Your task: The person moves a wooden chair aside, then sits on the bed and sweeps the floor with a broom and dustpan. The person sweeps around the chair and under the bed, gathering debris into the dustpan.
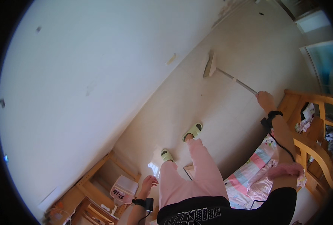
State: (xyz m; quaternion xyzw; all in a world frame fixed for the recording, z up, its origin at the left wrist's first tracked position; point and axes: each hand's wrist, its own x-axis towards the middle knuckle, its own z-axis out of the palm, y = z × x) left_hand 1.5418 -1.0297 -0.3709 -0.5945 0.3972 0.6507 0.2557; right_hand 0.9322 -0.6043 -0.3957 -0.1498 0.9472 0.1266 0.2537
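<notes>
My right hand (265,101) is closed around the upper part of a slim metallic handle (246,86). The handle slants down to a broom (210,66) with a wide pale head, which rests on the light tiled floor (169,112) close to the wall. Beside my left thigh hangs my left hand (149,184), with loosely curled fingers and nothing visible in it. It is nearest to a clear plastic box (124,188) with a pink label bearing writing. Each wrist wears a black strap with a small device and a cable.
A white wall (93,70) runs along the left. Wooden furniture (94,180) stands at lower left. On the right are a bed with patterned bedding (248,174) and a wooden frame (309,140) holding clothes. A pale flat object (189,171) lies between my legs, partly hidden.
</notes>
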